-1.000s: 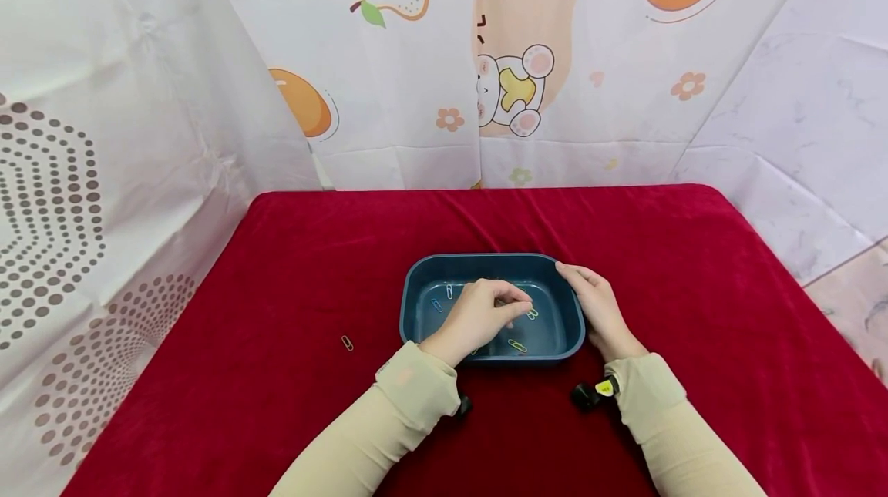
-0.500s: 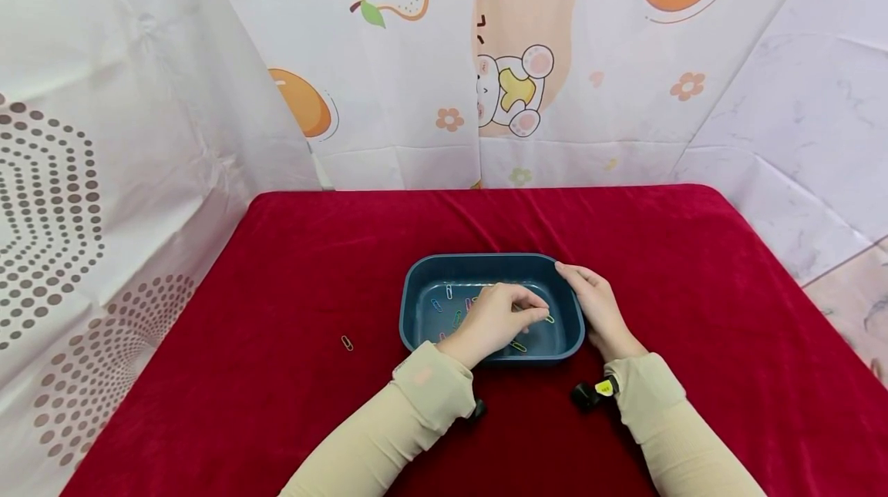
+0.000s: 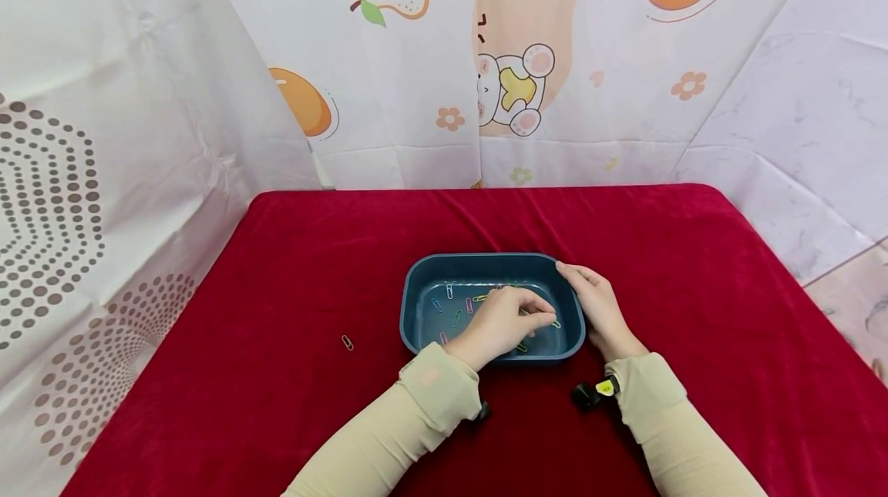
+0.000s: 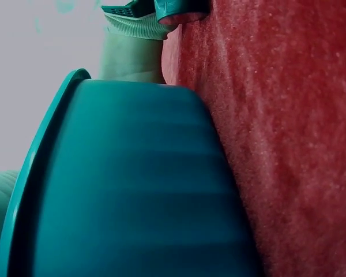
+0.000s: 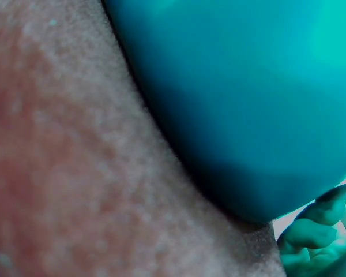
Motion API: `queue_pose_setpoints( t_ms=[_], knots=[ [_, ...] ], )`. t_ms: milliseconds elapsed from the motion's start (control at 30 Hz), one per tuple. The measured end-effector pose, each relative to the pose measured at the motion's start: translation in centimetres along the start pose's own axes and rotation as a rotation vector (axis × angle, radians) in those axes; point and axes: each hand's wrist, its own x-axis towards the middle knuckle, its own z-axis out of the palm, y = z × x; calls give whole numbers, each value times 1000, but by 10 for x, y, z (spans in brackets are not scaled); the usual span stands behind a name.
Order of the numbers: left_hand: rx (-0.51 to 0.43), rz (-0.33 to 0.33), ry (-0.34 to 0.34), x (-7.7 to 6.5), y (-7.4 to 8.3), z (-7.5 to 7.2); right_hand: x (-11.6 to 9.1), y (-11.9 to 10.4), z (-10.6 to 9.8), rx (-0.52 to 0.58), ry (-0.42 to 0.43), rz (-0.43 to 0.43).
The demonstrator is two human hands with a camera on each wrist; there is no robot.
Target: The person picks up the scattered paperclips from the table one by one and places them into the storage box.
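Note:
Over the inside of a dark blue plastic tub (image 3: pixel 409 312), my left hand (image 3: pixel 501 320) reaches in with thumb and index finger pinching a small yellow-green paper clip (image 3: pixel 557 324). Several coloured paper clips lie on the tub floor, among them a white paper clip (image 3: pixel 449 291), a blue paper clip (image 3: pixel 436 304) and a green paper clip (image 3: pixel 457 319). My right hand (image 3: pixel 598 308) holds the tub at its right end, a fingertip at the far right corner of the rim. In the left wrist view the tub's outer wall (image 4: pixel 132 173) hides most of the left hand.
The table has a red velvet cloth (image 3: pixel 312 266). One paper clip (image 3: pixel 348 343) lies on it, left of the tub. A black wrist camera (image 3: pixel 586 397) sits at the right wrist, close above the cloth. Patterned white curtains (image 3: pixel 402 96) hang behind the table.
My left hand has moved to the right and slightly nearer inside the tub with the paper clip, uncovering pink, green and yellow paper clips on its left. My right hand stays put.

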Motion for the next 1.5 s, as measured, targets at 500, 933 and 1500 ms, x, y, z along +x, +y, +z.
queue_pose_setpoints(
  t_ms=[500, 933, 1500],
  knots=[
    [-2, -9, -40, 0, 0, 0, 1, -2, 1, 12, 9, 6],
    [-18, -22, -15, 0, 0, 0, 1, -2, 1, 10, 16, 5],
    [-125, -7, 8, -8, -3, -15, -1, 0, 1, -9, 1, -4]
  ],
)
